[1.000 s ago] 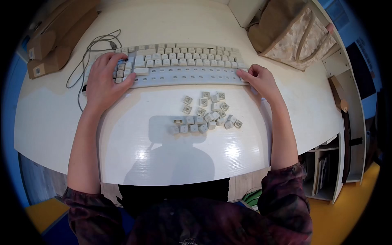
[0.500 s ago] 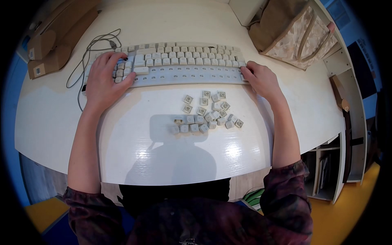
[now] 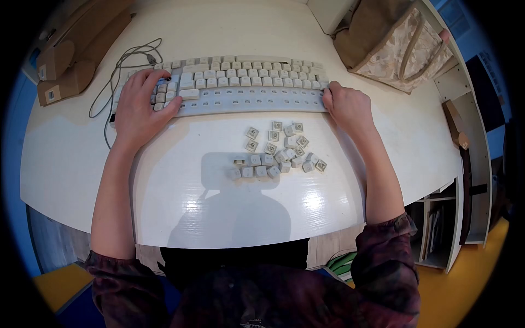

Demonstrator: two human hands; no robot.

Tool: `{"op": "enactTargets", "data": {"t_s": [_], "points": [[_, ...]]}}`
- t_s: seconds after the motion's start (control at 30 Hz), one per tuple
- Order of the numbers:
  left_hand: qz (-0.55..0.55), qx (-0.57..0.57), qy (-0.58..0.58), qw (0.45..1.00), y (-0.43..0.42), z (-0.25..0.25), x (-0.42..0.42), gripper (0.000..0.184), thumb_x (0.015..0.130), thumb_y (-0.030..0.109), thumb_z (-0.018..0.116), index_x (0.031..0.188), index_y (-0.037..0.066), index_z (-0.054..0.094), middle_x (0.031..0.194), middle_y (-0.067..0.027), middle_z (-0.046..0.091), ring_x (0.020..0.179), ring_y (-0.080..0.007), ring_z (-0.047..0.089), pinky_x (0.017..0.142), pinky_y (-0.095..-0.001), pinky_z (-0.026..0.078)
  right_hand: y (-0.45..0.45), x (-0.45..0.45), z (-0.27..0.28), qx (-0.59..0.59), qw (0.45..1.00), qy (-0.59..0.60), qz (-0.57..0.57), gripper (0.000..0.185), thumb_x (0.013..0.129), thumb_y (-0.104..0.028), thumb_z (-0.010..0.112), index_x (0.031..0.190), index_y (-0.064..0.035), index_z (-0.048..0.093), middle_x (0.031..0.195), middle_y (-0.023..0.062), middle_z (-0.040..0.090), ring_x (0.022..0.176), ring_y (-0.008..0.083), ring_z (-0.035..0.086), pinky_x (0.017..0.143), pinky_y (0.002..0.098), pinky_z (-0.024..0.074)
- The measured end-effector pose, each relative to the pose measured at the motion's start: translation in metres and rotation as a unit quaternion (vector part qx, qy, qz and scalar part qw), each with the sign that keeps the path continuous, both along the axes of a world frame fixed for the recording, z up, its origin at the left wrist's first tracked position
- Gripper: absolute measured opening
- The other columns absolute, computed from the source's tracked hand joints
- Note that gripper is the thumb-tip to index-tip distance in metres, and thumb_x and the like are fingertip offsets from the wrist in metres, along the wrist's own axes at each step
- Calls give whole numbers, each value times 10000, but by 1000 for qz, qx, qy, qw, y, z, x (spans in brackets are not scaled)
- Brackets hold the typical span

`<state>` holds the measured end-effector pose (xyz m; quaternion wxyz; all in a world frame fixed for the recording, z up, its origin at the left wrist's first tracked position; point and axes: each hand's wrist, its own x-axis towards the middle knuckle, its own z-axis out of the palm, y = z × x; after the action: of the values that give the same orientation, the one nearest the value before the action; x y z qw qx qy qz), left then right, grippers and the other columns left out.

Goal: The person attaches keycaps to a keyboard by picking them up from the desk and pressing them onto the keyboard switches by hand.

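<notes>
An off-white keyboard [image 3: 251, 97] lies across the table, its spacebar side away from me. Its two nearest rows show bare key sockets; the farther rows carry keycaps. My left hand [image 3: 143, 106] rests over the keyboard's left end, thumb and fingers apart around it. At the right end, my right hand [image 3: 348, 105] has its fingers curled together against the edge; whatever they pinch is hidden. Several loose keycaps [image 3: 273, 171] are scattered on the table below the keyboard, some upside down with their undersides showing.
A grey cable [image 3: 117, 74] loops on the white table [image 3: 229, 218] at the left. Brown cardboard pieces [image 3: 71, 71] stand at the back left. A brown patterned bag [image 3: 399, 54] sits at the back right, near a shelf unit [image 3: 437, 232].
My right hand has shifted slightly right and its fingers have curled in more tightly at the keyboard's right end. My left hand has stayed in place.
</notes>
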<state>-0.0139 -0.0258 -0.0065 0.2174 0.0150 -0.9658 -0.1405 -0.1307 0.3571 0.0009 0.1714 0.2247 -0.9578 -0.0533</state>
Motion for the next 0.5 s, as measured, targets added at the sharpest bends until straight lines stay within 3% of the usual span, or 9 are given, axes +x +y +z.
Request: {"op": "enactTargets", "data": {"t_s": [0.2,0.3,0.4,0.5], "points": [[2,-8,-1,1000,0,0,-1,491,792,305,726,1238,137,604,1276,-108,574,1211,-307,543,1007,-406,448,-2,3,9,-49,995,-81,-41,325,976,-355,521,887,-73,654,778,155,708,759,339,690,698,447,540],[-6,-6,8,1000,-1,0,-1,488,785,294,727,1229,131,605,1267,-108,577,1203,-308,546,1002,-403,449,11,-5,10,-205,954,-206,-67,376,985,-426,520,936,-79,655,823,158,703,834,320,678,751,421,522],[-8,1,11,1000,-2,-1,0,483,769,265,724,1214,123,605,1256,-105,581,1195,-309,549,999,-403,448,16,-8,3,-301,930,-200,-68,377,964,-438,591,1010,-75,678,874,134,706,874,270,675,787,378,515],[-15,6,7,1000,-3,2,-1,488,747,232,717,1206,114,600,1246,-100,584,1187,-308,552,999,-405,445,17,-10,-8,-404,895,-185,26,368,906,-344,708,1154,-73,692,1039,105,713,929,230,670,821,363,517]]}}
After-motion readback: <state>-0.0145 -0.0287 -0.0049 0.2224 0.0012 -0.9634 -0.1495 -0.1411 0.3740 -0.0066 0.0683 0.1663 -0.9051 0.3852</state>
